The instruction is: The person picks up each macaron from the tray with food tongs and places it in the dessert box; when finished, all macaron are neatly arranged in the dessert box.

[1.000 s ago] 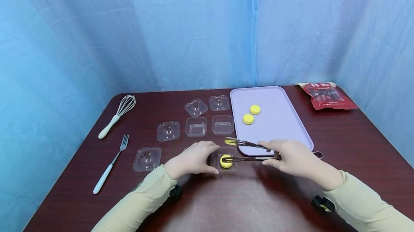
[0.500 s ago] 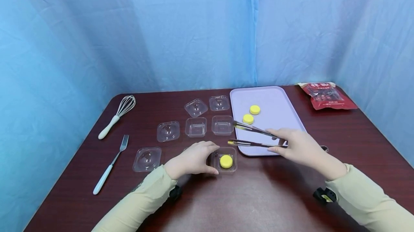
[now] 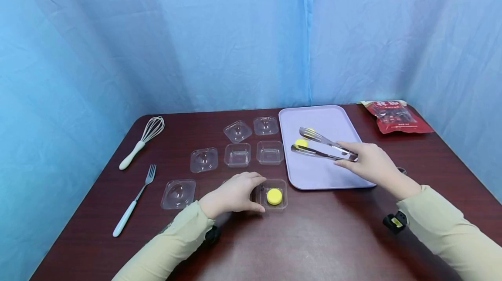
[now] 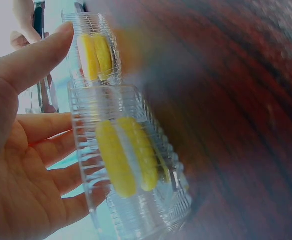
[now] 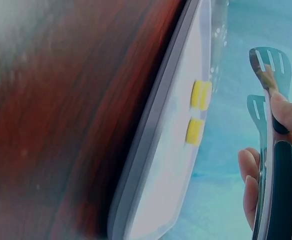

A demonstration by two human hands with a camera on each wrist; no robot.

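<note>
My left hand (image 3: 235, 191) grips the left side of a clear plastic container (image 3: 284, 204) by its corners, thumb at the near one. A yellow macaron (image 3: 274, 196) sits inside. Under the palm, mostly hidden from the head view, stands another container (image 4: 81, 150) with a yellow macaron (image 4: 116, 157). My right hand (image 3: 370, 163) holds metal tongs (image 3: 313, 152), spread apart with nothing between their slotted ends, over the lilac tray (image 3: 321, 178). Two yellow macarons lie on that tray: the nearer one (image 3: 301, 142) between the tong tips in this view, the farther one (image 3: 310, 130) partly covered by them.
Two bare containers (image 3: 237, 155) stand left of the tray, with several clear lids (image 3: 204, 160) behind and beside them. A whisk (image 3: 143, 141) and a fork (image 3: 135, 200) lie at the left. A red food packet (image 3: 396, 117) lies at the back right.
My right hand has drawn the tongs away from the macaron in the container, up and right over the tray to its two macarons. My left hand has stayed in place.
</note>
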